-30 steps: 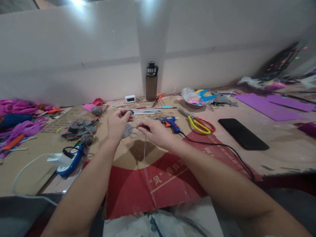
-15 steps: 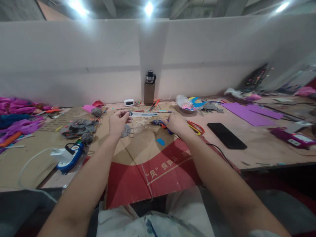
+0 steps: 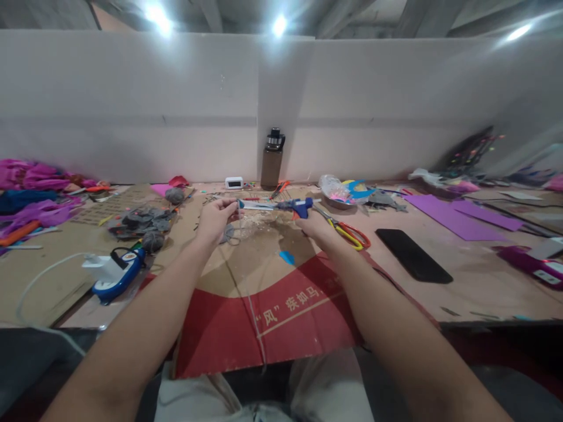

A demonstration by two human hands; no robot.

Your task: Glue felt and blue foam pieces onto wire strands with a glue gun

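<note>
My right hand (image 3: pixel 317 225) is wrapped round a blue glue gun (image 3: pixel 302 207), lifted off the cardboard with its nozzle pointing left. Across from it, my left hand (image 3: pixel 216 220) pinches a small dark bluish piece (image 3: pixel 240 204) between thumb and fingertips; its exact kind is too small to tell. Grey yarn (image 3: pixel 229 234) lies below the left hand. Between the hands and slightly behind are thin pale strips (image 3: pixel 259 205). A blue scrap (image 3: pixel 287 257) rests on the brown and red cardboard (image 3: pixel 220 340) under my arms.
Scissors (image 3: pixel 354 235) with red and yellow handles lie beside my right wrist, and a black phone (image 3: pixel 413 255) further right. Behind stand a bottle (image 3: pixel 272 161) and a bowl (image 3: pixel 345 204) of scraps. A blue power strip (image 3: pixel 118 281) and grey pieces (image 3: pixel 141 221) are at left.
My right hand has raised the glue gun from near the cardboard and turned it level, nozzle toward my left hand. The left hand keeps its pinch. The view has shifted slightly.
</note>
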